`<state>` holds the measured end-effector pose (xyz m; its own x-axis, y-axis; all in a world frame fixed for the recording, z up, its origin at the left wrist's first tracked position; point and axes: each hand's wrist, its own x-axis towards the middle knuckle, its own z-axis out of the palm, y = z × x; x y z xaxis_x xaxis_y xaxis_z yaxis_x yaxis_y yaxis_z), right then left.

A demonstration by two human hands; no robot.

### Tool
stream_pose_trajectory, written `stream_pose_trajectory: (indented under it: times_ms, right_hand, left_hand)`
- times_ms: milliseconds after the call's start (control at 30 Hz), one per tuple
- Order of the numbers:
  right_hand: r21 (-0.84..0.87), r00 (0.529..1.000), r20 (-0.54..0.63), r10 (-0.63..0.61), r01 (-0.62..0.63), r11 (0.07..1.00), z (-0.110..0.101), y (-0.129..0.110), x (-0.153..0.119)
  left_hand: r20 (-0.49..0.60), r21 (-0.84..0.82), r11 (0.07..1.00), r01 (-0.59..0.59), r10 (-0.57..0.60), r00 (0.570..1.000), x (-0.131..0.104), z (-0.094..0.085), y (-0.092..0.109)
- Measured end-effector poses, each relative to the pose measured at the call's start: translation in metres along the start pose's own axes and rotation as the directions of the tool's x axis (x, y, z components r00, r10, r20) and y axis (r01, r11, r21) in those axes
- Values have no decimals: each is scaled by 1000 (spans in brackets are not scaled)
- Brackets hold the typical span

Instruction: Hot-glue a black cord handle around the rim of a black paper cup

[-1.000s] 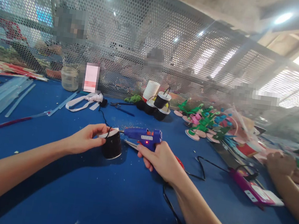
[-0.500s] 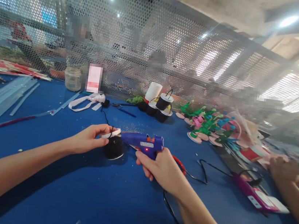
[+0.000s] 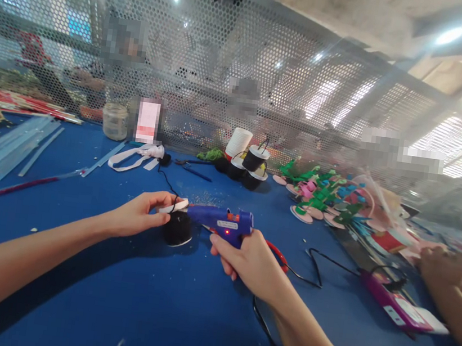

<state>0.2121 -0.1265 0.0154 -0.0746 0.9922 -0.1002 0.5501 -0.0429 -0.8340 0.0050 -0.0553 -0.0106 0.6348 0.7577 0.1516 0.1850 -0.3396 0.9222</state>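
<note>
My left hand (image 3: 151,213) pinches the white upper edge of a small paper cup (image 3: 178,228) wrapped in black yarn. A strand of black yarn (image 3: 167,179) runs from the cup back to a small dark clump beside a white ribbon (image 3: 124,160). In my right hand (image 3: 251,261) is a blue hot glue gun (image 3: 219,220), its red light lit. The gun's nozzle points left and meets the cup's top edge near my left fingertips; whether it touches is too small to tell.
Behind stand black-and-white cups (image 3: 255,159), a white cup stack (image 3: 238,143) and a jar (image 3: 115,122). Glue sticks (image 3: 15,144) lie left. Green and pink craft flowers (image 3: 317,196), a purple power strip (image 3: 395,302) and another person's hand (image 3: 444,266) are right. A perforated metal screen (image 3: 202,67) rises behind.
The view has shifted very slightly. Both my hands, the cup and the glue gun keep nearly the same position.
</note>
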Motion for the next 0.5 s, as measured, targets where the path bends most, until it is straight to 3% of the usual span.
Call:
stream_pose_trajectory:
  times_ms: [300, 500]
  right_hand:
    - [-22, 999, -41, -1, 0, 1000, -6, 7, 11]
    - [94, 1000, -15, -26, 27, 995, -6, 16, 22]
  left_hand:
    - [-8, -50, 999, -20, 20, 1000, 1, 1, -1]
    - [-17, 19, 1000, -23, 24, 1000, 1, 0, -1]
